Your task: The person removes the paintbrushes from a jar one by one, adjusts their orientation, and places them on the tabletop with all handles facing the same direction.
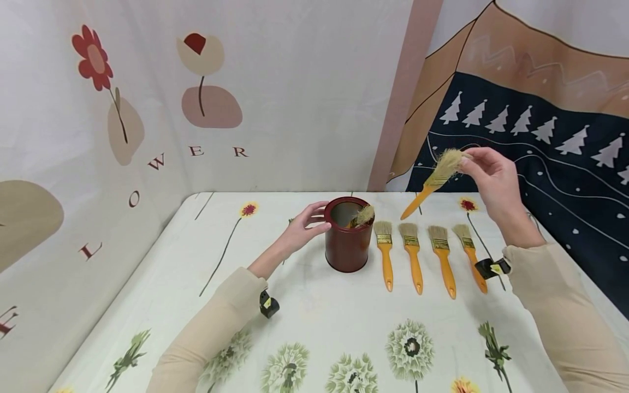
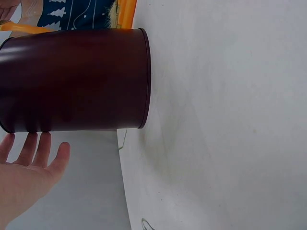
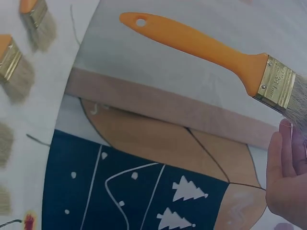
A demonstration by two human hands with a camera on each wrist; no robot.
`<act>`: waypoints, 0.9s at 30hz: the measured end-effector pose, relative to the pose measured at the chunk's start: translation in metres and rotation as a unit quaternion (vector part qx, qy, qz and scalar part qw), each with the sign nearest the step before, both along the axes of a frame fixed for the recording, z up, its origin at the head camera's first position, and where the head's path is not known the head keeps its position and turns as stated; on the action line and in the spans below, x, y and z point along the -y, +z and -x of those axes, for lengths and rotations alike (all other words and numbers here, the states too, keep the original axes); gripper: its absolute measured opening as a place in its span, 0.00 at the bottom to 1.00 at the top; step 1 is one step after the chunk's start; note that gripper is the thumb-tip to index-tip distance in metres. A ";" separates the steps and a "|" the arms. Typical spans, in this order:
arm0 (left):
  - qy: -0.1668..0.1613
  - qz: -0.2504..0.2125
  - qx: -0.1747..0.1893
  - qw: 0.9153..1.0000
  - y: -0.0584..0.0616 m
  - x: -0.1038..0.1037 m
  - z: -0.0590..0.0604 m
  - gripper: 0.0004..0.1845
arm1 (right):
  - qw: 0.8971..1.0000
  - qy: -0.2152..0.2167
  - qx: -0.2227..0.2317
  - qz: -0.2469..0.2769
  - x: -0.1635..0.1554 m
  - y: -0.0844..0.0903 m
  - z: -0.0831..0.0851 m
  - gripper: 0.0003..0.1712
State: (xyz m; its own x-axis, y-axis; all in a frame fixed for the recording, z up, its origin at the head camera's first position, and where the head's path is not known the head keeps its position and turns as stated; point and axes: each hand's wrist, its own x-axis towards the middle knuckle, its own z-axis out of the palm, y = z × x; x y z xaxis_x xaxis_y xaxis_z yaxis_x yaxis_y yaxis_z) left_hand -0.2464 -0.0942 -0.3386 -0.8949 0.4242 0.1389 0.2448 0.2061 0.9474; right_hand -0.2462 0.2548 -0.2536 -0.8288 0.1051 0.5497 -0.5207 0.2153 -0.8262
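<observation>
My right hand [image 1: 496,185] pinches a paintbrush [image 1: 435,179] by its pale bristles, raised above the table. Its orange handle slants down to the left, and in the right wrist view the metal band and the hole at the handle's end show. Fingertips of my left hand [image 1: 303,229] touch the upper left side of a dark red can [image 1: 348,248] that stands upright on the table. Those fingers are nearly straight in the left wrist view. Inside the open can leans another paintbrush [image 1: 365,216], bristles up at the right rim.
Right of the can several orange-handled paintbrushes [image 1: 411,256] lie side by side, bristles toward the back. A white flower-printed cloth [image 1: 295,322] covers the table. Printed curtains [image 1: 304,98] stand behind it and along the left side; a dark tree-patterned cloth [image 1: 565,180] hangs at the right.
</observation>
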 end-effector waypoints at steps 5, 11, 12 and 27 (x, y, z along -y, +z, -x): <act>0.000 0.000 -0.002 1.000 0.000 0.000 0.000 0.29 | 0.998 -0.026 0.020 -0.056 -0.004 -0.007 0.002 0.07; 0.000 0.000 -0.002 1.000 0.000 0.000 0.000 0.29 | 0.994 -0.050 0.033 -0.096 -0.007 -0.016 0.004 0.07; 0.000 0.000 -0.001 1.000 0.000 0.000 0.001 0.29 | 0.993 -0.053 0.035 -0.099 -0.007 -0.017 0.005 0.08; -0.005 -0.004 -0.006 1.000 -0.002 0.000 0.001 0.29 | 0.984 -0.068 0.080 -0.143 -0.033 -0.026 0.003 0.14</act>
State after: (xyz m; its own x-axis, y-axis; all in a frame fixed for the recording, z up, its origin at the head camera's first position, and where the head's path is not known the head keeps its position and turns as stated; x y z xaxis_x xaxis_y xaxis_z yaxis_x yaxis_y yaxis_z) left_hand -0.2473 -0.0942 -0.3404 -0.8887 0.4319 0.1537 0.2588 0.1959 0.9459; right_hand -0.2493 0.2877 -0.2801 -0.8958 0.0806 0.4370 -0.3400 0.5088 -0.7909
